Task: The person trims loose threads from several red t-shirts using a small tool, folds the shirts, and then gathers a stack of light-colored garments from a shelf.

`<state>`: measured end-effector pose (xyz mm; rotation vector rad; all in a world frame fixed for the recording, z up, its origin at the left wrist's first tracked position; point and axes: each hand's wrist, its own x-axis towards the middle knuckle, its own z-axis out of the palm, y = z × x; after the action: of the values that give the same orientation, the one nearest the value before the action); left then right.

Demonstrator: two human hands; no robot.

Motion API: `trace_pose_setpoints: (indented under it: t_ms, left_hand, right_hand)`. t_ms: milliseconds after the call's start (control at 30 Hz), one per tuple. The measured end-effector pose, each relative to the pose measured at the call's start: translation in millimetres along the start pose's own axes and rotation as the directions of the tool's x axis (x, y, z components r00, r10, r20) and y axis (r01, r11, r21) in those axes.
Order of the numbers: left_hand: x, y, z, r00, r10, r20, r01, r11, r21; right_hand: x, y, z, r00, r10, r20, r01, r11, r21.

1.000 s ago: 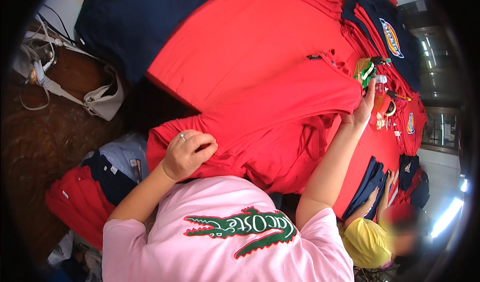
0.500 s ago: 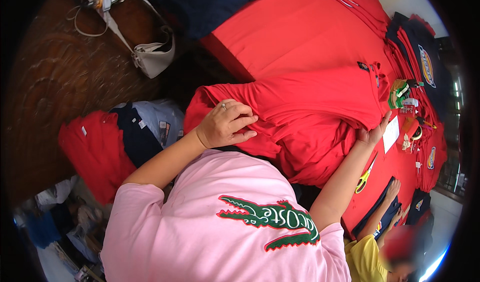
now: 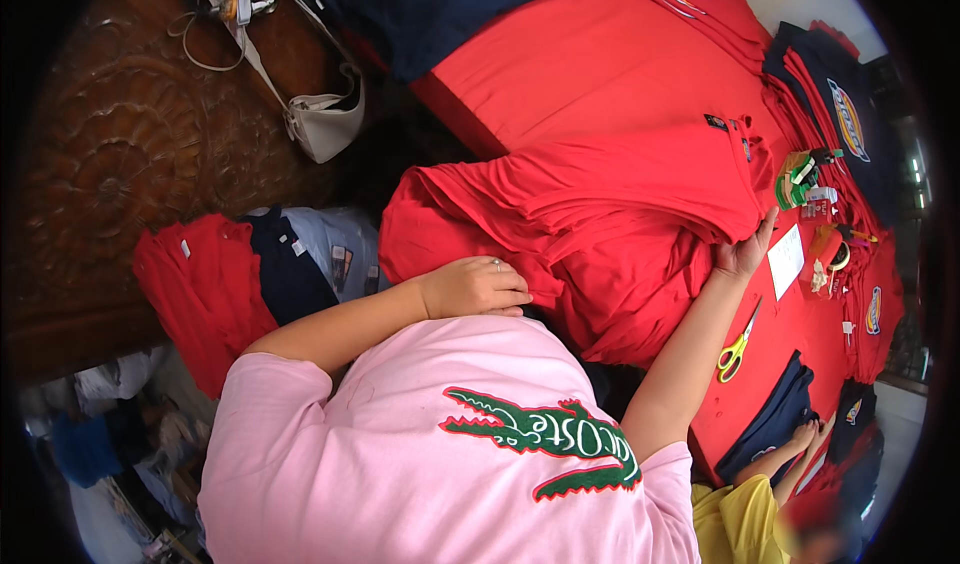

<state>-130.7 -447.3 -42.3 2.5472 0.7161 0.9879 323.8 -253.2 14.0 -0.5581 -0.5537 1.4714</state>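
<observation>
A red shirt [image 3: 610, 199] lies bunched in front of me, its collar and dark neck label toward the far right. My right hand [image 3: 743, 254] is closed at the shirt's right edge; part of its palm and several fingers are hidden by the fabric. Close to my body, at the near left side of the shirt, my left hand [image 3: 478, 286] is curled with its fingers together. What those fingers hold, if anything, is hidden.
Red cloth covers the table [image 3: 580, 59]. Yellow-handled scissors [image 3: 735, 354], white paper [image 3: 786, 262] and tape rolls lie to the right. Folded garments [image 3: 200, 284] are piled at left. A white bag [image 3: 328, 124] lies beyond. A person in yellow [image 3: 735, 524] handles a navy garment [image 3: 775, 419].
My left hand has come off the top of the red shirt and moved nearer my body, its fingers more curled. My right hand stays at the shirt's edge.
</observation>
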Motion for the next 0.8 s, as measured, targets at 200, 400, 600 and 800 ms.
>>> trace_pose_setpoints:
  t_ms: [200,400,600,800]
  left_hand:
    - [1.7,14.7,6.4,0.824,-0.567,-0.028,0.524,0.779,-0.344]
    - [25.0,16.8,-0.4,0.454,-0.847,0.275,0.533,0.011,-0.846]
    - [24.5,25.2,-21.7,0.527,-0.799,0.290,0.444,-0.032,-0.895]
    - [1.6,38.0,-72.4,0.966,-0.076,0.249,0.189,-0.451,-0.872]
  right_hand:
    - [-7.6,5.0,23.6,0.993,-0.042,-0.107,0.032,0.996,-0.089]
    - [-13.3,7.2,39.4,0.905,-0.301,-0.300,-0.001,0.704,-0.710]
    - [-71.9,25.8,66.8,0.867,-0.493,-0.070,0.163,0.414,-0.896]
    - [-134.1,35.6,33.1,0.857,-0.515,-0.030,0.046,0.134,-0.990]
